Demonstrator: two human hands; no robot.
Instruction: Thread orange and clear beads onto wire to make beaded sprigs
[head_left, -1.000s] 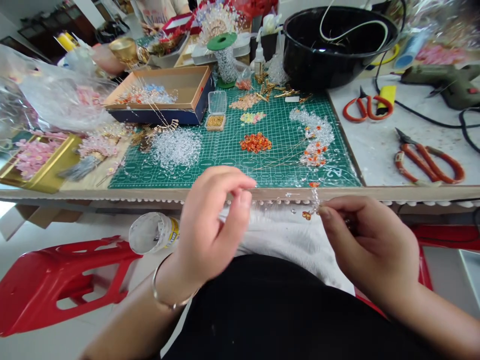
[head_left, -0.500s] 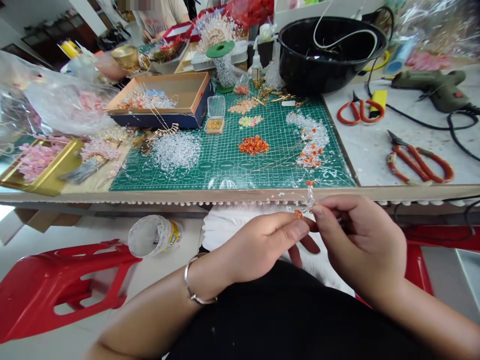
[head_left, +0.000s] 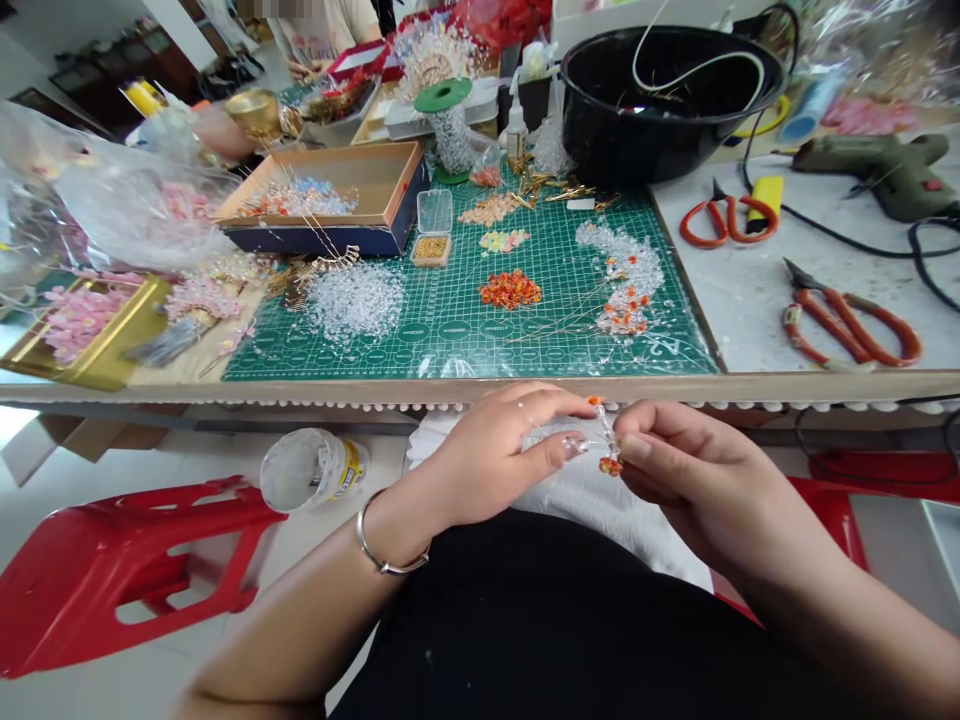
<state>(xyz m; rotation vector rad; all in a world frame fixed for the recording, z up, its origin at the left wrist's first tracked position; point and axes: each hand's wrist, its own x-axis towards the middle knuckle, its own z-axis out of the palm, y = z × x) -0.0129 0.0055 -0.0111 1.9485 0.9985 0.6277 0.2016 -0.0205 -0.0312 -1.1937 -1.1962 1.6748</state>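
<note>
My left hand (head_left: 499, 455) and my right hand (head_left: 694, 480) meet just below the table edge. Between them is a short wire strand of clear and orange beads (head_left: 609, 437). My right thumb and fingers pinch its lower part, and my left fingertips press against its clear beads. The hands partly hide the strand, so its exact grip points are unclear. Beyond them, the green cutting mat (head_left: 465, 340) holds a heap of clear beads (head_left: 352, 300), orange beads (head_left: 511, 290), and a curved row of beaded sprays (head_left: 626, 275).
A cardboard box (head_left: 322, 190) and a black bowl (head_left: 660, 110) stand behind the mat. Orange-handled scissors (head_left: 727, 222), pliers (head_left: 847, 325) and a glue gun (head_left: 877, 165) lie right. A co-worker (head_left: 322, 30) sits opposite. A red stool (head_left: 120, 570) lies below left.
My left hand has moved right from beside the table edge and now reaches the strand. The strand has swung lower and closer to me, with my right hand still pinching it.
</note>
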